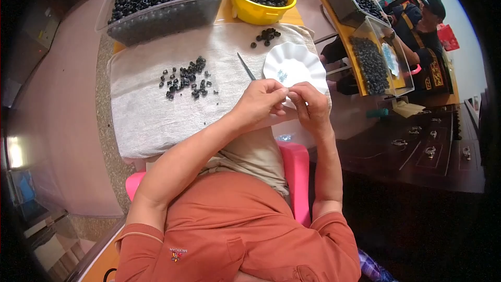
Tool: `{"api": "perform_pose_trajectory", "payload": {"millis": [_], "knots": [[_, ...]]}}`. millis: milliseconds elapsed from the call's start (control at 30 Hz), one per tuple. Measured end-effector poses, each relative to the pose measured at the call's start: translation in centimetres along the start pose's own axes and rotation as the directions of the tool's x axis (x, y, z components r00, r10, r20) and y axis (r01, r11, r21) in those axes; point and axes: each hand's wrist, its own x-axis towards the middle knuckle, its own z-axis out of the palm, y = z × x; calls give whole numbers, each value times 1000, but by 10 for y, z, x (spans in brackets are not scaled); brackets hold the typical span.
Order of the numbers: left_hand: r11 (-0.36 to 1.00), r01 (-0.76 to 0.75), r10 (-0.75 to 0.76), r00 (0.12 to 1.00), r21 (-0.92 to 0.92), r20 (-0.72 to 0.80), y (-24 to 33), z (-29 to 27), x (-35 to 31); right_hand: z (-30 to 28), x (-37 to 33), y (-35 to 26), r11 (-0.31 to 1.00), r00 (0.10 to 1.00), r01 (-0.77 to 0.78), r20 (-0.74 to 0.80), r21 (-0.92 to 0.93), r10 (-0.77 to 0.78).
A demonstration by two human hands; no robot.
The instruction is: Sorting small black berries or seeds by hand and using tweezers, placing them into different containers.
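Note:
My left hand (262,102) and my right hand (313,107) meet at the fingertips over the near rim of a white scalloped dish (302,68). Both pinch closed, and whatever sits between the fingertips is too small or hidden to make out. Tiny pale blue pieces (282,75) lie in the dish. A thin dark pointed tool (245,66) rests on the white cloth (141,109), its lower end beside or behind my left hand. Small black ring-like parts (188,75) are scattered left of it, and a smaller cluster of black parts (268,36) sits beyond the dish.
A clear plastic bin (162,23) full of black parts stands at the far left, beside a yellow tub (263,13) of the same. At right, another person (412,26) sits by a bench with clear bins (370,65). A pink chair (295,177) is beneath me.

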Motion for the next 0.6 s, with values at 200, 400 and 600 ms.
{"api": "perform_pose_trajectory", "payload": {"millis": [200, 400, 600], "knots": [[1000, 13, -13, 1000, -21, -13, 2, 2, 0, 2, -2, 0, 997, 999, 40, -32, -58, -42], [1000, 22, -22, 999, 6, -40, 5, 5, 0, 3, -4, 2, 1000, 999, 7, -39, -25, -8], [991, -27, 35, 998, 129, -59, 8, 8, 0, 2, -10, 5, 958, 978, -207, 16, 198, 208]]}}
